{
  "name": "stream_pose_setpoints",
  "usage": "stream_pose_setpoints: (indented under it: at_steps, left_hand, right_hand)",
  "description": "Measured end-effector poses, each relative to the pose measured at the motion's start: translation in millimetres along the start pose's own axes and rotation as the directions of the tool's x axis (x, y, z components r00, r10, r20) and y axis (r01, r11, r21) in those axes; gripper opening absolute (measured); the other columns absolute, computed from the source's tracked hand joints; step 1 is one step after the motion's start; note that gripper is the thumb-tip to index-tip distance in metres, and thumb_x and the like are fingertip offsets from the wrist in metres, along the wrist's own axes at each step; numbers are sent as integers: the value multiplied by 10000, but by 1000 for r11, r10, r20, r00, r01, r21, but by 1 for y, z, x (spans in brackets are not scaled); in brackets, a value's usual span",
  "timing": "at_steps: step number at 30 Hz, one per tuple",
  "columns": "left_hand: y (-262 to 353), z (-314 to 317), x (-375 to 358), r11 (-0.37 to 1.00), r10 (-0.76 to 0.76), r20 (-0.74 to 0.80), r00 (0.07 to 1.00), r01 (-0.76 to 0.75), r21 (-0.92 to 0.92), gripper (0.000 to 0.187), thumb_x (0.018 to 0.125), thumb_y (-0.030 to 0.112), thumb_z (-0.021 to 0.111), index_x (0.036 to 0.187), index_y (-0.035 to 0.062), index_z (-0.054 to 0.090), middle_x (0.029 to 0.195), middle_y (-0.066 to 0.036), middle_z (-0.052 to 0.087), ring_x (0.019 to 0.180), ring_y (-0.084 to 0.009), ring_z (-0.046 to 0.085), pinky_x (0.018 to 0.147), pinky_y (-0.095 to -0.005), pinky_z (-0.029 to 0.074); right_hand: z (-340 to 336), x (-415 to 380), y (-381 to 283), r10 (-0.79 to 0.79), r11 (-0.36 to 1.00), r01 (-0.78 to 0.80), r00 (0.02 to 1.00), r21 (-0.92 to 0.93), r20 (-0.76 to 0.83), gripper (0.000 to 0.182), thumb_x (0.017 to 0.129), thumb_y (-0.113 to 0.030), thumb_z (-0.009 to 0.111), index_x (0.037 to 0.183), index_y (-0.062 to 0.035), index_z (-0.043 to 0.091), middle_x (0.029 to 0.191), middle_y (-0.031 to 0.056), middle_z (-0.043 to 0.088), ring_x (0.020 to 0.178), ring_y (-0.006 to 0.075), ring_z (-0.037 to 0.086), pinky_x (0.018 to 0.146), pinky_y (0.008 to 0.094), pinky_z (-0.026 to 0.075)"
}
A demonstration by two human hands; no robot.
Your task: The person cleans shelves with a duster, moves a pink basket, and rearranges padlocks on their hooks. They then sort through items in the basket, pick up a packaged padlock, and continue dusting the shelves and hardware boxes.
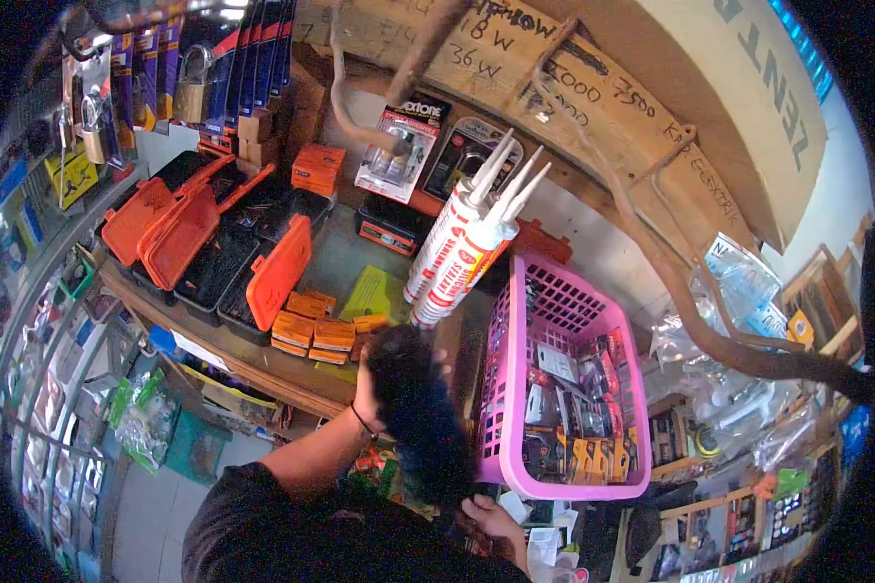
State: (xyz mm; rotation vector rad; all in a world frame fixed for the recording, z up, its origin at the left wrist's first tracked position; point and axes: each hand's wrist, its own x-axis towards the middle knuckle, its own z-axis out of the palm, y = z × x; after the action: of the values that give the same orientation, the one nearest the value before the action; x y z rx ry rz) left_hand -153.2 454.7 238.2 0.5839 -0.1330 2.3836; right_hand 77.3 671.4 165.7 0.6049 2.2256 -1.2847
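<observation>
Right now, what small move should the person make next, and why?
I'd probably ease the dark fuzzy thing slightly back toward the body with the left hand. In this view its top end comes right by the foot of the white tubes, which are tall, narrow and bunched together, so a nudge might topple them.

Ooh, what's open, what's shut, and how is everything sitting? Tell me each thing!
Orange box lids: swung open.
Silicone sealant tubes: bunched together, white nozzles pointing up.
Pink plastic basket: open on top, packaged goods inside.
Brass padlock: hanging, shackle looks shut.
Small orange boxes: stacked.
Fluffy black duster: hiding part of the left hand.
Right hand: fingers curled, grip hard to see.
</observation>
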Motion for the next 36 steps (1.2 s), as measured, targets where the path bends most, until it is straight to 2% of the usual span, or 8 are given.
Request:
stream_pose_setpoints:
  at_steps: [3, 5, 7, 9, 12, 28, 31, 36]
  left_hand:
    - [0, 7, 3, 882, 39, 229, 973, 74, -465, 753, 805, 631, 181, 1303, 87, 333, 1310, -115, 375, 1199, -283, 364, 1010, -440, 258]
    - [3, 7, 2, 762, -9, 199, 980, 136, -633, 754, 805, 632, 181, 1300, 87, 339, 1304, -114, 384, 1197, -285, 366, 1011, -440, 258]
    - [3, 11, -1, 599, -71, 168, 983, 177, -781, 754, 804, 634, 182, 1297, 86, 344, 1298, -113, 393, 1196, -288, 369, 1011, -440, 257]
    - [2, 19, 1, 998, 4, -317, 948, 17, 62, 744, 805, 634, 180, 1294, 102, 353, 1280, -106, 415, 1188, -280, 379, 1015, -436, 251]
    - [2, 13, 4, 998, 33, -253, 967, -19, 57, 579, 862, 485, 230, 1246, 87, 406, 1250, -105, 439, 1162, -261, 402, 1003, -425, 265]
    - [0, 5, 1, 998, -16, -342, 940, 36, 52, 812, 757, 688, 197, 1267, 82, 378, 1232, -162, 441, 1123, -343, 420, 978, -479, 285]
    - [0, -1, 2, 997, -11, -338, 941, 37, 72, 833, 746, 705, 203, 1263, 75, 376, 1225, -166, 442, 1111, -340, 426, 973, -476, 290]
    - [-1, 3, 2, 997, -13, -357, 934, 39, 67, 849, 731, 722, 220, 1261, 76, 372, 1218, -168, 443, 1112, -338, 421, 971, -477, 288]
  right_hand:
    - [-2, 15, 30, -48, 973, 39, 998, 226, 35, 353, 901, -340, 427, 658, -89, 476, 541, 2, 450, 441, 88, 400, 410, 256, 305]
    - [-5, 23, 48, -440, 898, 441, 895, 1, -70, 372, 904, -336, 420, 623, -94, 439, 518, -9, 418, 414, 82, 358, 398, 236, 276]
    - [-11, 9, 14, -285, 951, 281, 958, 127, 15, 370, 904, -332, 425, 622, -92, 444, 528, -15, 425, 424, 79, 364, 401, 237, 279]
    - [-15, -17, -37, -24, 936, -45, 981, 348, 191, 345, 898, -320, 446, 649, -84, 479, 566, -17, 455, 476, 82, 406, 426, 244, 307]
    - [-4, 31, 43, -84, 972, 97, 994, 215, -71, 301, 896, -313, 451, 704, -84, 488, 563, -14, 445, 472, 79, 398, 421, 239, 310]
    - [-2, 21, 55, -133, 974, 117, 989, 191, 69, 208, 867, -272, 518, 871, -72, 574, 681, -15, 580, 581, 83, 518, 523, 242, 418]
    - [8, 13, 60, -66, 681, -31, 993, 732, 102, 207, 863, -271, 527, 869, -78, 602, 723, -16, 603, 602, 71, 531, 531, 239, 423]
    - [-1, -4, 17, 75, 954, -101, 992, 282, 100, 198, 857, -275, 538, 858, -91, 610, 743, -29, 598, 612, 75, 522, 557, 235, 422]
